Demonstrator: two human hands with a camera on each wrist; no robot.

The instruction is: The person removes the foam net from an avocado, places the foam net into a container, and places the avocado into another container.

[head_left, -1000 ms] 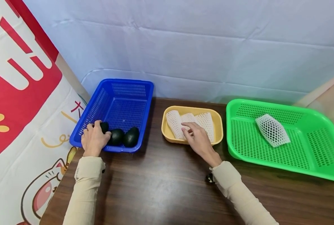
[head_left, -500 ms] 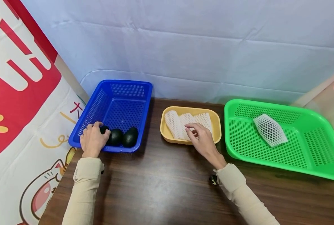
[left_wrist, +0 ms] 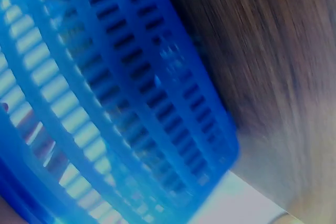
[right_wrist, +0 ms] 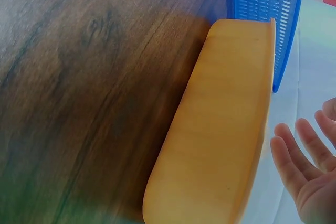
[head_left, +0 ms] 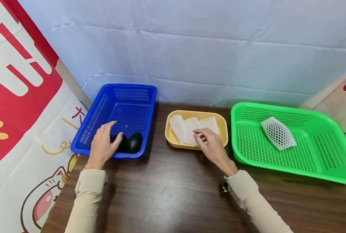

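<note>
My left hand (head_left: 102, 142) is over the near side of the blue basket (head_left: 154, 106), its fingers stretched and thumb spread apart. Beneath and beside it lie dark green avocados; one avocado (head_left: 134, 142) shows plainly at the right, while the others are partly hidden by the hand. Above the near rim of the yellow tray (head_left: 170, 142) hovers my right hand (head_left: 212, 145), fingers loosely bent and holding nothing. White foam net sleeves (head_left: 178, 129) lie side by side in that tray. The right wrist view shows the right hand's fingers (right_wrist: 286, 156) apart beside the tray's wall.
To the right stands a green basket (head_left: 277, 170) with one puffed-out white foam net (head_left: 278, 133) inside. A pale cloth (head_left: 184, 58) hangs behind the brown table (head_left: 161, 194). A printed cloth (head_left: 18, 129) borders the left side.
My left hand has shifted right from the left-hand avocado, its curled fingers now stretched out over the basket. The right hand has stayed over the yellow tray, drifting only slightly right.
</note>
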